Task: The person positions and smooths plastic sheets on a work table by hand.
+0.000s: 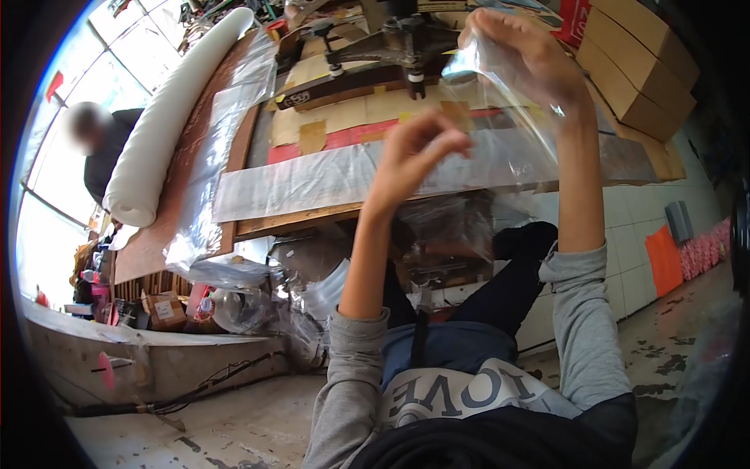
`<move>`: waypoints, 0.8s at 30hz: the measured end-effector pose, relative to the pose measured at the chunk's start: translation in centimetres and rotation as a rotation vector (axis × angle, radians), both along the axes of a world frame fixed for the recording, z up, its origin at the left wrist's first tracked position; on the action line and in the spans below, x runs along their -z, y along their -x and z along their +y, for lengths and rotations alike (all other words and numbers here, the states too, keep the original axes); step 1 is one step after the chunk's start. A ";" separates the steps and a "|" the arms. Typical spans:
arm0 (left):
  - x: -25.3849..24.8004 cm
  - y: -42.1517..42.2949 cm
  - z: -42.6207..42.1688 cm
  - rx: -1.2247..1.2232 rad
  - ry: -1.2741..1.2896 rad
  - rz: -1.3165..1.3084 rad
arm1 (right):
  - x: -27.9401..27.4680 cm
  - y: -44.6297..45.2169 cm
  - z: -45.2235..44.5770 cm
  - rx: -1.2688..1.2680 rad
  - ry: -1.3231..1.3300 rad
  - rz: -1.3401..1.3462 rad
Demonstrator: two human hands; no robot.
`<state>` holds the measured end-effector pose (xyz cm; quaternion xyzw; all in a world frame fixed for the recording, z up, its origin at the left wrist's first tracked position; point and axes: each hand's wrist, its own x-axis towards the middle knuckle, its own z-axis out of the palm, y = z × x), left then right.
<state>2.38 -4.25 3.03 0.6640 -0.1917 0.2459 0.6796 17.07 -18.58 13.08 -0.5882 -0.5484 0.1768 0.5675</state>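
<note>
Clear plastic film (pixel 504 98) hangs from the right hand (pixel 531 59), whose grip is closed on it above the bench's far right part, the sheet draping down toward the front edge. The left hand (pixel 422 152) is raised over the front strip, fingers curled and blurred; whether its grip is together on anything, I cannot tell. "LOVE" reads upside down on the grey shirt (pixel 469 391), a red panel (pixel 574 19) at the top right bears white letters only partly visible, and pale marking on the dark metal bar (pixel 344 86) is too small to read. Brown cardboard boxes (pixel 641 66) stand at the bench's right end, their contents hidden; a smaller labelled carton (pixel 164 311) sits low at the left. A whitish plastic strip (pixel 305 184) lies along the wooden front edge of the bench (pixel 297 223), just below the left hand. Open air separates the two hands, the metal bar lies beyond them, and white tiles (pixel 625 234) show past the right forearm.
</note>
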 end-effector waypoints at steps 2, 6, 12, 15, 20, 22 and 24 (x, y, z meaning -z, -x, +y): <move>-0.9 2.6 2.4 -0.272 0.047 0.043 | 1.2 1.9 1.0 0.092 -0.029 0.195; -1.1 3.4 3.9 -0.687 -0.059 0.152 | 5.5 4.5 1.1 -0.016 0.050 0.324; 1.9 1.2 3.0 -0.697 -0.311 0.481 | 10.5 8.6 0.3 0.396 0.191 0.249; 2.1 1.6 1.8 -0.744 -0.308 0.464 | 11.5 7.8 0.3 0.473 0.190 0.265; 0.8 3.7 1.1 -0.624 -0.398 0.458 | 10.8 8.4 -0.5 0.480 0.201 0.254; 1.0 4.3 0.9 -0.585 -0.378 0.450 | 11.0 8.7 -0.6 0.479 0.165 0.281; 1.3 4.6 0.8 -0.549 -0.290 0.447 | 11.1 8.6 -0.6 0.493 0.135 0.314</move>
